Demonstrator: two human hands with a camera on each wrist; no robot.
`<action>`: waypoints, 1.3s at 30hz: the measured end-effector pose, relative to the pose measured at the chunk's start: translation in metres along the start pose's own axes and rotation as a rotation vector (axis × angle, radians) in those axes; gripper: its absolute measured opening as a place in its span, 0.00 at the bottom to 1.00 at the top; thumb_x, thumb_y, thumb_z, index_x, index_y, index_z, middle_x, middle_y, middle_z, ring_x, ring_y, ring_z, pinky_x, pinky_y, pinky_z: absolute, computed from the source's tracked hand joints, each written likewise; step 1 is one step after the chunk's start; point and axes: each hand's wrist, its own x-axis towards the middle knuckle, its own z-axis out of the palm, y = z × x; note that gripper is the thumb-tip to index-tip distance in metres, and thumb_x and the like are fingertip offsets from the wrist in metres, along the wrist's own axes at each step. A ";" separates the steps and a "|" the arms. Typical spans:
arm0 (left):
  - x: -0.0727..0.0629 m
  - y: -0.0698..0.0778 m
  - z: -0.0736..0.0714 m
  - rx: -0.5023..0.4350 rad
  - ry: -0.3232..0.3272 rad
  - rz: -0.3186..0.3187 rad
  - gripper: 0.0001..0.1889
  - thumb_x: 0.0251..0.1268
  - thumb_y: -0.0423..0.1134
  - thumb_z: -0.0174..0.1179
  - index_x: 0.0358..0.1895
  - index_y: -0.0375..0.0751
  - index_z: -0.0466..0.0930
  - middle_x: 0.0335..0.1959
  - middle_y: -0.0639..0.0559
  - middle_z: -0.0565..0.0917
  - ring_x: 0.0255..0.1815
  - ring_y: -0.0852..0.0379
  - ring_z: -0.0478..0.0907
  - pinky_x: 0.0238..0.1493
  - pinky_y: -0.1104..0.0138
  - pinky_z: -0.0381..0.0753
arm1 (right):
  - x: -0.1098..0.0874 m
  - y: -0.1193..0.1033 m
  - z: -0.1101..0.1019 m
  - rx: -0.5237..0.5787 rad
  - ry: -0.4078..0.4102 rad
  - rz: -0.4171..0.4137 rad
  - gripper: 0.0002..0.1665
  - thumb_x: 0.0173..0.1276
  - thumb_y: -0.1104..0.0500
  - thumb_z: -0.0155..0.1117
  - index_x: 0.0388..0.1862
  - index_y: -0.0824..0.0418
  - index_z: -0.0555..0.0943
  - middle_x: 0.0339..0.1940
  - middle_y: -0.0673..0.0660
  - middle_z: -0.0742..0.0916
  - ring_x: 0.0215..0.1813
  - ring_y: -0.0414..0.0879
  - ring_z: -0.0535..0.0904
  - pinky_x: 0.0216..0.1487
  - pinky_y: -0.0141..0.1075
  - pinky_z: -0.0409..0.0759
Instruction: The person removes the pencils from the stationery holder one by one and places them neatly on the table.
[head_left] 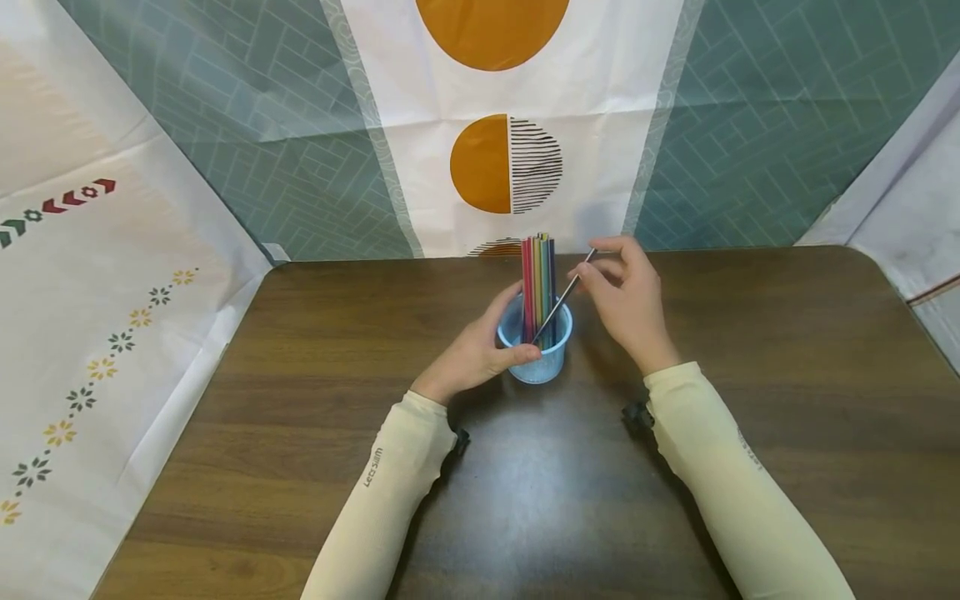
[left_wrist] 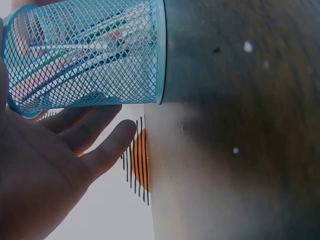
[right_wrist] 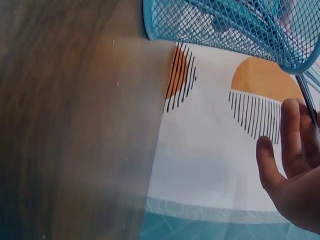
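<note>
A light-blue mesh pencil cup (head_left: 542,367) stands near the far edge of the table, with a bunch of colored pencils (head_left: 537,283) upright in it. My left hand (head_left: 480,346) holds the cup from the left, thumb across the front of the rim. In the left wrist view, the fingers of the left hand (left_wrist: 55,160) lie along the mesh. At the cup's right, my right hand (head_left: 626,300) pinches the upper end of a slim dark pencil (head_left: 564,296). This pencil leans, its lower end inside the cup. Its tip is hidden among the others.
The brown wooden table (head_left: 300,467) reaches out on both sides of the arms. Behind its far edge hangs a patterned cloth (head_left: 592,167) with orange circles. Another white cloth (head_left: 90,317) with a flower print hangs at the left.
</note>
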 end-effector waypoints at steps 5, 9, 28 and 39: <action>0.000 0.000 -0.001 0.005 0.006 -0.002 0.49 0.65 0.48 0.70 0.81 0.69 0.44 0.78 0.48 0.60 0.71 0.42 0.66 0.64 0.41 0.69 | 0.001 0.003 0.004 0.092 0.028 -0.019 0.19 0.74 0.63 0.64 0.59 0.70 0.73 0.34 0.65 0.87 0.29 0.46 0.83 0.40 0.34 0.82; 0.001 0.000 -0.001 0.000 -0.002 0.006 0.49 0.63 0.57 0.69 0.80 0.71 0.44 0.77 0.49 0.61 0.70 0.42 0.66 0.64 0.42 0.70 | 0.002 0.004 0.004 0.114 0.044 -0.019 0.17 0.74 0.64 0.63 0.57 0.68 0.73 0.32 0.61 0.86 0.28 0.45 0.83 0.38 0.36 0.82; 0.002 -0.001 0.000 -0.004 -0.007 -0.001 0.50 0.63 0.58 0.69 0.81 0.70 0.43 0.78 0.50 0.60 0.70 0.43 0.67 0.63 0.43 0.71 | 0.005 0.004 -0.007 0.183 0.174 0.110 0.13 0.72 0.63 0.65 0.52 0.59 0.75 0.31 0.52 0.88 0.25 0.45 0.83 0.43 0.35 0.82; 0.003 0.000 0.000 -0.013 0.000 0.000 0.49 0.65 0.52 0.69 0.80 0.71 0.44 0.77 0.50 0.62 0.68 0.44 0.68 0.61 0.45 0.74 | 0.008 0.002 -0.010 0.169 0.217 0.277 0.16 0.73 0.59 0.66 0.54 0.59 0.73 0.36 0.56 0.88 0.27 0.46 0.84 0.51 0.38 0.81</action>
